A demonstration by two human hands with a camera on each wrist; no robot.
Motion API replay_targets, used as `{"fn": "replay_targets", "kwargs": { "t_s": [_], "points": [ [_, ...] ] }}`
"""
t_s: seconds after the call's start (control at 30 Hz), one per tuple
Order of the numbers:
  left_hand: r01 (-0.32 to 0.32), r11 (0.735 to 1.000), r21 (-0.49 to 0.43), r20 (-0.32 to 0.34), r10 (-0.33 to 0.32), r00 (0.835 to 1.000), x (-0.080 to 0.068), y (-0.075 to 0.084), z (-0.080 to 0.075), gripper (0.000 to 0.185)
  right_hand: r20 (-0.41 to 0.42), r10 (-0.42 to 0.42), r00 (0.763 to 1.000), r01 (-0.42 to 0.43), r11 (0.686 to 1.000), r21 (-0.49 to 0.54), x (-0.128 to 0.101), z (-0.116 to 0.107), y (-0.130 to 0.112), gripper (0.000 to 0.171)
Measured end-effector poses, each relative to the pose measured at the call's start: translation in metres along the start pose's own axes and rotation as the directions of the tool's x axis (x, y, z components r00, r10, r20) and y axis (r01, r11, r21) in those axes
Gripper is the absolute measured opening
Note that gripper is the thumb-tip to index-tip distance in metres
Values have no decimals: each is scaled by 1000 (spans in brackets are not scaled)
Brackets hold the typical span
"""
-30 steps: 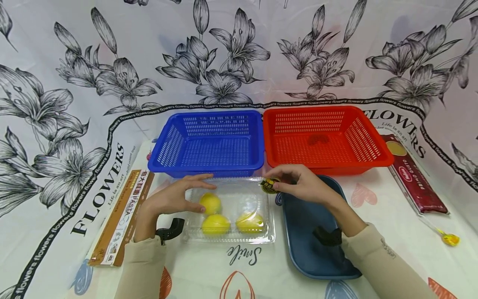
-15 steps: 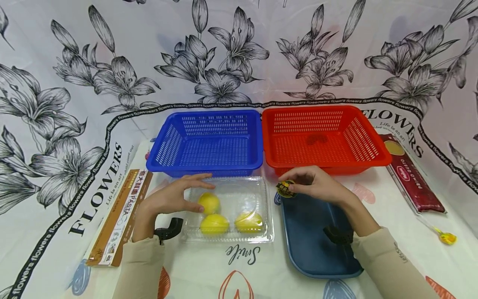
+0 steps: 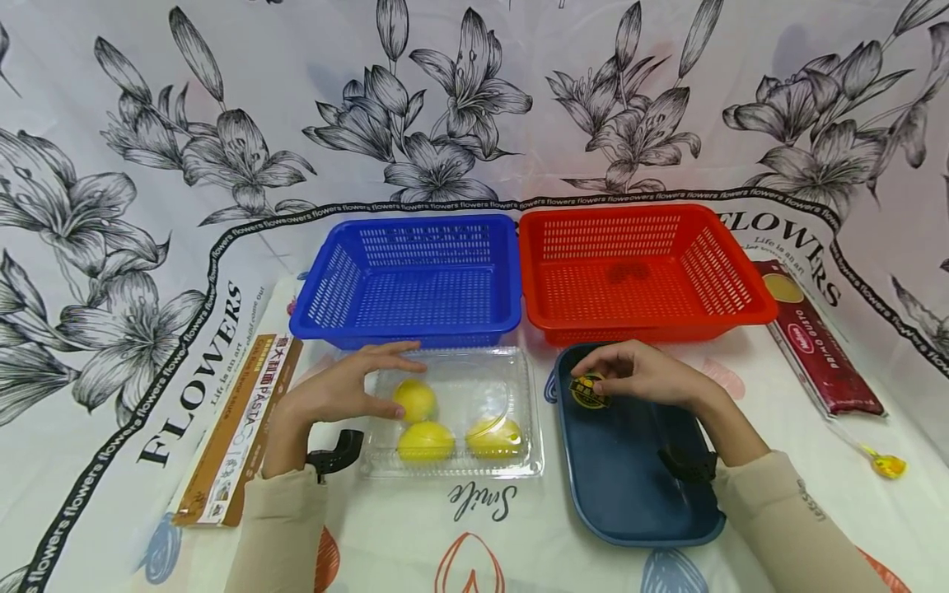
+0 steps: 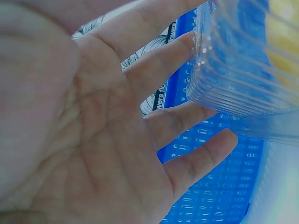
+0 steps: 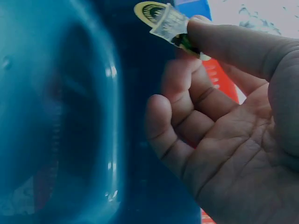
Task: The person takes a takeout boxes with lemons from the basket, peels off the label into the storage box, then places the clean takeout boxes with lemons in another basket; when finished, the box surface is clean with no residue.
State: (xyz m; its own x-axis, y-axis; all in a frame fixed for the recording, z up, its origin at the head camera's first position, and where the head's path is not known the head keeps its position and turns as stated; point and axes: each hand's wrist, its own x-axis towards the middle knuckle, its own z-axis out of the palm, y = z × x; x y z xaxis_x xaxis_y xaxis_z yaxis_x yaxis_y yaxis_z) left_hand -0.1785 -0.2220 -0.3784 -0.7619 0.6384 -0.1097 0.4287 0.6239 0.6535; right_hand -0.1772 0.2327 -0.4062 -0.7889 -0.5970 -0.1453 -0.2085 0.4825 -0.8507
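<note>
We have a small label [image 3: 589,391] pinched between thumb and finger of the right hand [image 3: 641,372], above the far left part of the dark blue tray [image 3: 630,515]. It should be nearly weightless and thin, apt to curl or fold and perhaps tacky underneath, so we would hold it lightly by its edge. It looks round from the head view, black with yellow lettering and a yellow mark; from the right wrist, we see it bent, with a pale, clear-looking strip across it. Just beside the tray, the left hand [image 3: 337,387] spreads its fingers at the left side of the clear plastic box [image 3: 485,375]; we cannot tell whether it presses. The box appears light, slick and easily dented, best steadied by its corners, and three lemons [image 3: 426,443] show through it. Beyond stand a blue basket [image 3: 415,339] and a red basket [image 3: 645,326], with a pasta box [image 3: 233,449] and a red packet [image 3: 826,354] toward either side of the table [image 3: 400,539].
</note>
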Motion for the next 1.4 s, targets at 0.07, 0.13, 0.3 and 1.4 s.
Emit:
{"fn": "replay_targets", "kwargs": {
  "t_s": [0.07,0.13,0.3,1.4],
  "points": [
    [-1,1000,0,-2,1,1000,1,0,0,62,22,8,1000,-8,1000,-20,0,0,3,27],
    [-2,1000,-2,0,2,1000,1,1,0,62,42,16,999,-15,999,-33,0,0,7,27],
    [-6,1000,-1,0,6,1000,1,0,0,62,72,29,997,-26,999,-41,2,1,14,26],
    [-11,1000,-10,7,12,1000,1,1,-2,62,13,15,1000,-13,989,-147,-6,-3,13,30]
  ]
}}
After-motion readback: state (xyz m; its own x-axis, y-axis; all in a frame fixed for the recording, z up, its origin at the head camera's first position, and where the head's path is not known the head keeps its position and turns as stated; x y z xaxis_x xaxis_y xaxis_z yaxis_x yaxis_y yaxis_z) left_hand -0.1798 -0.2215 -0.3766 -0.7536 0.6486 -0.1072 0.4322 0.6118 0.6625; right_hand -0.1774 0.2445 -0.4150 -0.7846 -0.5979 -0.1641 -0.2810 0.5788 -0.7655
